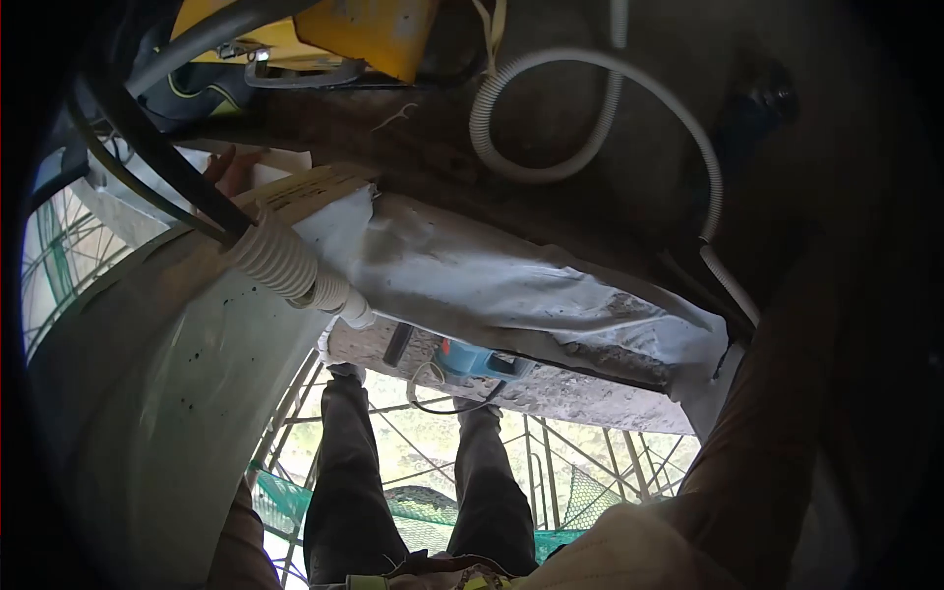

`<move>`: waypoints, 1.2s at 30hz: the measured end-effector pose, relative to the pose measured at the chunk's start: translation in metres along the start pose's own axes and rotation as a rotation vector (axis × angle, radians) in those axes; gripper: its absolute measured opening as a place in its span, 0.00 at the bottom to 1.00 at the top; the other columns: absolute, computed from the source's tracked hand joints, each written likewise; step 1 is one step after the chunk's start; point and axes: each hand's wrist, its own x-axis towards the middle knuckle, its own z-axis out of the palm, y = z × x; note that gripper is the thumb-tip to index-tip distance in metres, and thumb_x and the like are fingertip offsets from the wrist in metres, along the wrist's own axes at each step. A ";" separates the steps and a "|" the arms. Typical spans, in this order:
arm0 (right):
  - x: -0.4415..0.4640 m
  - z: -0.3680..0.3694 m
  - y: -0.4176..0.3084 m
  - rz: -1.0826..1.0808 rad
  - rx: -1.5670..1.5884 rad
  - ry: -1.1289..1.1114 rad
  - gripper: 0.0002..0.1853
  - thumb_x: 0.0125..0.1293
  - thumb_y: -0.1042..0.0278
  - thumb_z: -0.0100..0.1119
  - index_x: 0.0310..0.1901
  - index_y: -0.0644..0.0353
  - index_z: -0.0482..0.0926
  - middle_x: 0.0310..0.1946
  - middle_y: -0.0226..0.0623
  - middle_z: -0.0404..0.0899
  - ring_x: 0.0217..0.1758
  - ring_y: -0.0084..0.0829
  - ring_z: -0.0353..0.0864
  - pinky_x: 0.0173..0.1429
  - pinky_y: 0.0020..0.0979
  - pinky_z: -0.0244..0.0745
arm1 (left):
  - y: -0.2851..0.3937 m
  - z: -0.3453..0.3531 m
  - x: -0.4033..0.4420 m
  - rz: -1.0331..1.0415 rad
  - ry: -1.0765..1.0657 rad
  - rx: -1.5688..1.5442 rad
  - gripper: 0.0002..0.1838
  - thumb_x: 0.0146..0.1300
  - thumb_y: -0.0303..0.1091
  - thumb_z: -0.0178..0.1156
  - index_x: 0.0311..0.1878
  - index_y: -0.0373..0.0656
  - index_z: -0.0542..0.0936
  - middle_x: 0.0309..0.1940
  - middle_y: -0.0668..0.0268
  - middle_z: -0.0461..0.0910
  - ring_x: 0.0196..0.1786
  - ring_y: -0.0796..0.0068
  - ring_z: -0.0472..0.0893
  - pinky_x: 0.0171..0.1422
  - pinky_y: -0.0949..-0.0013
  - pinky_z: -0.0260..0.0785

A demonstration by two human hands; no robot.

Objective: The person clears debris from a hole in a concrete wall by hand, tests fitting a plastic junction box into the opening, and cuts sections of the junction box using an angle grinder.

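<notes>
At the far left of your frame, scaffold poles (59,251) show beyond a pale curved panel (147,393), which fills much of the lower left. Dark cables (157,147) slant down from the upper left into a white corrugated tube (280,265), left of the centre, beside the panel. A yellow case (364,34) sits at the top left. Below centre, your two legs (339,472) stand above bright ground, with green netting (285,497) behind them. Between your feet and the crumpled silvery sheet (442,256) runs a rough concrete ledge (570,398), where a blue power tool (462,359) lies. A pale ribbed hose (536,175) loops over the dark surface at upper centre and trails right, near your sleeve (757,442).

At upper left, a hand (236,175), apparently your left, shows partly behind the cables; the panel covers any arm leading to it, so you can't be sure it's yours. You cannot tell whether its fingers are spread or pinching a cable. The case is cut off by the top edge. Your right arm runs into deep shadow at the right; the hand cannot be made out, nor its grip.
</notes>
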 end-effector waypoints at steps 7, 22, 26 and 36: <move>0.006 0.015 0.006 0.009 0.019 0.011 0.31 0.69 0.45 0.60 0.68 0.54 0.75 0.64 0.46 0.76 0.67 0.43 0.76 0.66 0.52 0.72 | -0.003 -0.001 0.005 -0.001 -0.045 -0.015 0.21 0.69 0.32 0.68 0.62 0.38 0.77 0.57 0.59 0.83 0.63 0.66 0.79 0.77 0.59 0.62; 0.004 0.021 0.009 0.017 0.008 0.026 0.30 0.69 0.46 0.60 0.67 0.53 0.76 0.64 0.46 0.77 0.66 0.43 0.77 0.65 0.50 0.73 | -0.052 0.030 0.001 0.303 0.029 -0.102 0.30 0.66 0.32 0.71 0.69 0.40 0.72 0.61 0.58 0.81 0.68 0.66 0.77 0.81 0.58 0.58; 0.006 0.024 0.006 0.015 0.012 0.031 0.29 0.69 0.46 0.60 0.67 0.52 0.76 0.64 0.46 0.77 0.66 0.42 0.77 0.65 0.49 0.74 | -0.058 0.024 -0.009 0.288 -0.045 0.044 0.30 0.66 0.32 0.71 0.70 0.40 0.72 0.62 0.57 0.80 0.69 0.64 0.76 0.82 0.58 0.58; 0.000 0.043 0.003 0.026 0.015 0.029 0.28 0.70 0.47 0.61 0.67 0.52 0.77 0.63 0.45 0.78 0.66 0.42 0.78 0.64 0.48 0.75 | 0.030 0.002 0.006 0.233 0.136 0.097 0.22 0.67 0.40 0.68 0.61 0.42 0.83 0.63 0.50 0.78 0.70 0.51 0.75 0.78 0.51 0.64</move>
